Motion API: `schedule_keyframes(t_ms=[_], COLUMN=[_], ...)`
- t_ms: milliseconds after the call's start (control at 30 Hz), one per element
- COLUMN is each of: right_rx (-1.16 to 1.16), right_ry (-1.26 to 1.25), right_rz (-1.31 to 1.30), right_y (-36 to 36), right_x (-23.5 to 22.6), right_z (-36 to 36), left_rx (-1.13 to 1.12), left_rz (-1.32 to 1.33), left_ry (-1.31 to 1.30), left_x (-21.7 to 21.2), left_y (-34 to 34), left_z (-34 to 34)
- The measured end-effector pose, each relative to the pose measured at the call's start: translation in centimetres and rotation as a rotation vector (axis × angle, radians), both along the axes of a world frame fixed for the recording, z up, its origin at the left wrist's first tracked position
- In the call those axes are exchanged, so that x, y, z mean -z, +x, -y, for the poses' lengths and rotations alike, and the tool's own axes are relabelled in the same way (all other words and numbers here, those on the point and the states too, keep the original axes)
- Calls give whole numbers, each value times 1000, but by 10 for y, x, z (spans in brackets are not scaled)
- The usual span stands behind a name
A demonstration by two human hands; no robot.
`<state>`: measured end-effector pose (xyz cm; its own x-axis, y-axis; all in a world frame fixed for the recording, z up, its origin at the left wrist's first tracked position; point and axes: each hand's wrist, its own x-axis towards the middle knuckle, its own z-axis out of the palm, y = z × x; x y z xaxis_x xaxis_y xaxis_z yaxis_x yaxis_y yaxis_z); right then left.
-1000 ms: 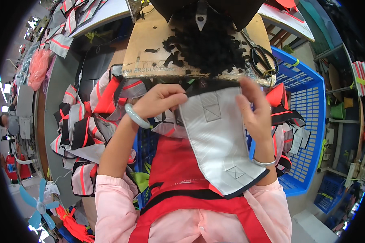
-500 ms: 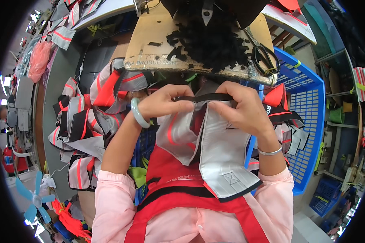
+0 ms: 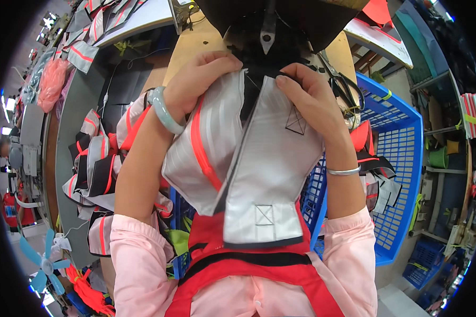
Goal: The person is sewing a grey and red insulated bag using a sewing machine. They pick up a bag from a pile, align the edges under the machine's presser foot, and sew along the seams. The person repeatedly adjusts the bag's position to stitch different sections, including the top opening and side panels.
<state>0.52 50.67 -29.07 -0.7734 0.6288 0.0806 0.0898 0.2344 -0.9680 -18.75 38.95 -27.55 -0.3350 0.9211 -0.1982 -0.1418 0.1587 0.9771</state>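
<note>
The person holds a silver panel (image 3: 264,169) up in front of the chest, its upper edge raised toward the dark machine head (image 3: 280,21) at the top of the view. The left hand (image 3: 201,79) is clenched on the panel's upper left corner, fingers curled over the edge with the cloth bunched beneath the knuckles; a pale green bangle (image 3: 163,111) sits on that wrist. The right hand (image 3: 309,100) grips the upper right part, its thumb lying flat on the silver face and its fingers wrapped behind, just above a small stitched square. A red stripe (image 3: 203,153) runs down the left fold, and black binding edges the middle flap, which hangs to the red apron (image 3: 259,264). A thin silver bracelet (image 3: 344,170) rings the right wrist. What the fingertips pinch at the very top seems to be black webbing, though shadow blurs it. A blue basket (image 3: 402,158) stands to the right; a heap of cut pieces (image 3: 95,169) lies on the left.
</note>
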Motion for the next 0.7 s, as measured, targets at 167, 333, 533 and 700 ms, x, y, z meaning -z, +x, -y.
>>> schedule_keyframes(t_ms=[167,333,533,700], right_rx=[42,64,51,118], right_ry=[29,19,-5,73], right_rz=[29,35,-2,-35], right_y=[-11,-16,-19,-19], right_x=[3,3,7,3], right_z=[-11,-21,-24,-24], left_rx=[2,-6,-7,-88], left_rz=[-1,30,94,197], left_ry=[-17,-42,-11,21], left_x=[13,7,6,6], left_y=[-18,-20,-23,-22], left_z=[-19,-29,-31,-34])
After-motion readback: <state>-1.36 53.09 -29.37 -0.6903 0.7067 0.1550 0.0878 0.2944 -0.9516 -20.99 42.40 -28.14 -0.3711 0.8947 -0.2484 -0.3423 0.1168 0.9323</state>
